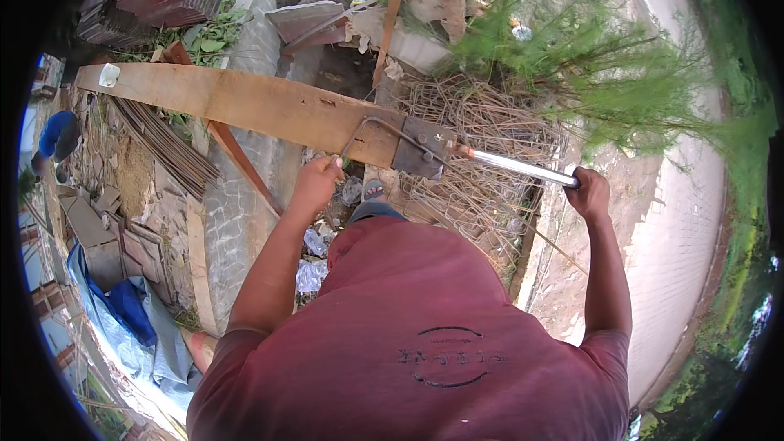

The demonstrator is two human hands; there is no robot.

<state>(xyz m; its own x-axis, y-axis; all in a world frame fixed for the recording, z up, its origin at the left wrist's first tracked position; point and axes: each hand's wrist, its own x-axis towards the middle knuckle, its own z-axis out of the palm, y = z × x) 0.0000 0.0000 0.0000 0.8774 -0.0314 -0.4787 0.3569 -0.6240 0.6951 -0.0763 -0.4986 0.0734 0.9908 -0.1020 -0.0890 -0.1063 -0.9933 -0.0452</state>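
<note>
The left hand [314, 184] grips the bent end of a thin steel rod [384, 126], fingers closed around it, at the near edge of the plank [245, 102]. The rod curves up and runs into the bending plate [420, 149], fixed at the plank's right end. The right hand [590, 193] clamps the far end of the lever pipe [518, 166], which projects rightward from the plate. A pile of bent stirrups [482, 122] lies behind the plate.
</note>
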